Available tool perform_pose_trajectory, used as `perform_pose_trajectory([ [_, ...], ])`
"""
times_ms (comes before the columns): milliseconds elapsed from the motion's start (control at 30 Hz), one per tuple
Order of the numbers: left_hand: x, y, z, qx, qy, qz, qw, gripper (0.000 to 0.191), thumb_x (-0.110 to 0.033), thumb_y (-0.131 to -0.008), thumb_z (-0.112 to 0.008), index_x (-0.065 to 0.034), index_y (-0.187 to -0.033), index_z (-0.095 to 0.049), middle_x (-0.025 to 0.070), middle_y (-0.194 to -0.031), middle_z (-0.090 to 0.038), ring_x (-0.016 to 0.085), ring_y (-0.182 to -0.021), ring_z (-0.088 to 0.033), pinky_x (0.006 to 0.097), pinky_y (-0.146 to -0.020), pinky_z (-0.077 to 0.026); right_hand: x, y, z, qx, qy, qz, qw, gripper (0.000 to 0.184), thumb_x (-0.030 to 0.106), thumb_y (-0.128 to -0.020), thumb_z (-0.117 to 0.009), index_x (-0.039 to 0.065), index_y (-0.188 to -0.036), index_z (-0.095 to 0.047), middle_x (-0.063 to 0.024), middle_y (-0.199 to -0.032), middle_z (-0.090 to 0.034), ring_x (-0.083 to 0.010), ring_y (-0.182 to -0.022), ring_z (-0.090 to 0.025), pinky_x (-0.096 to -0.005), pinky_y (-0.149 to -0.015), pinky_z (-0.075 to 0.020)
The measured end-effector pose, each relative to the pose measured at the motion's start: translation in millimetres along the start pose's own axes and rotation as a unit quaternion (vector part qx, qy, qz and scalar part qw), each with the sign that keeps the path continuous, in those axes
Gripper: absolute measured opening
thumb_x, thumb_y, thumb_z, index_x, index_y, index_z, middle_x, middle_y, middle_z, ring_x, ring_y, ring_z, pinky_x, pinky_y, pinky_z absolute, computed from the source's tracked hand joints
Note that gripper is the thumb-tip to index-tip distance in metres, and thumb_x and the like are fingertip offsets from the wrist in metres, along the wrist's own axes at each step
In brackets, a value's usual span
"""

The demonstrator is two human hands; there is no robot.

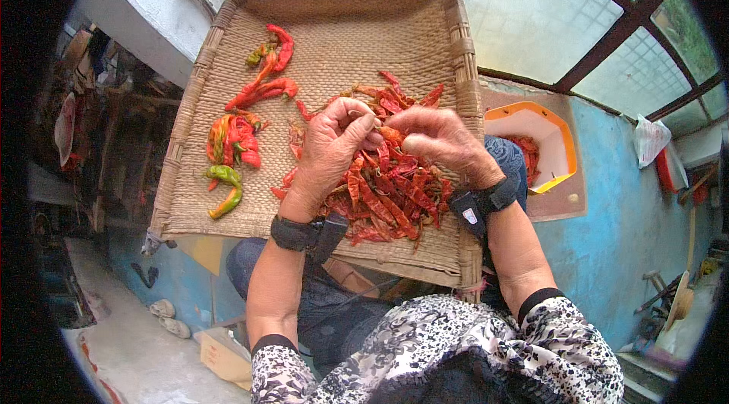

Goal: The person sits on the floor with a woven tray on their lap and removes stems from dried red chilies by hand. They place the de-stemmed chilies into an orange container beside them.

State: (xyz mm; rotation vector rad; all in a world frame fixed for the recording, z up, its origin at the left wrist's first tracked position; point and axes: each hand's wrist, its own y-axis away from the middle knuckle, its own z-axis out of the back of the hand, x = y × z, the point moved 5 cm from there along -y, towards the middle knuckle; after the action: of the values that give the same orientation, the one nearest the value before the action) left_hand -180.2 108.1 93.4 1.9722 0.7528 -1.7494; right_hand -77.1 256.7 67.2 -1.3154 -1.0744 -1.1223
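A woven basket tray [342, 34] lies across my lap. Dried red chili peppers [387, 193] are heaped at its right, under my hands. My left hand [342, 142] pinches the stem end of an orange-red dried chili [392, 135] between thumb and fingers. From the right, my right hand [441, 139] meets it with bent fingers around the same chili's side; its fingertips are partly hidden. Fresher red peppers [242, 139] form a loose column along the tray's left, with a curved green and orange pepper [226, 190] at the lower end.
Right of the tray, a white box with an orange rim [561, 142] holds more dried red chilies [527, 156]. Windows [524, 11] stand beyond the tray. A cardboard box [225, 355] and a pair of pale shoes [169, 317] are on the floor at lower left.
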Motion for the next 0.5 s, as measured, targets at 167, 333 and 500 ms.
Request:
perform_pose_trajectory([
  [167,15,1,-5,0.016,-0.007,0.034,0.999,0.013,-0.015,-0.097,-0.059,-0.004,-0.102,-0.06,0.0013,-0.093,-0.063,0.008,-0.081,-0.064,0.0229,-0.073,-0.054,-1,1,3,-0.003,0.024,-0.085,0.996,0.022,0.022,-0.092,-0.066,0.001,-0.091,-0.067,0.0015,-0.076,-0.061,-0.0054,-0.074,-0.054,-0.0229,-0.063,-0.0441],
  [333,-6,1,31,-0.012,-0.567,-0.104,0.817,0.03,-0.026,-0.079,-0.071,-0.0048,-0.099,-0.062,0.0145,-0.093,-0.061,0.035,-0.089,-0.059,0.043,-0.081,-0.047,-8,7,58,-0.213,-0.366,0.044,0.905,0.021,0.026,-0.094,-0.062,0.006,-0.1,-0.064,0.0001,-0.078,-0.061,-0.007,-0.066,-0.049,-0.0192,-0.05,-0.0378],
  [500,7,6,53,0.039,-0.614,-0.015,0.788,0.021,-0.021,-0.079,-0.069,-0.0037,-0.089,-0.064,0.0143,-0.089,-0.064,0.034,-0.09,-0.06,0.044,-0.078,-0.048,-5,22,106,-0.183,-0.608,0.283,0.719,0.034,0.035,-0.091,-0.065,0.004,-0.106,-0.066,-0.0035,-0.089,-0.06,-0.0123,-0.071,-0.047,-0.0229,-0.056,-0.0408],
])
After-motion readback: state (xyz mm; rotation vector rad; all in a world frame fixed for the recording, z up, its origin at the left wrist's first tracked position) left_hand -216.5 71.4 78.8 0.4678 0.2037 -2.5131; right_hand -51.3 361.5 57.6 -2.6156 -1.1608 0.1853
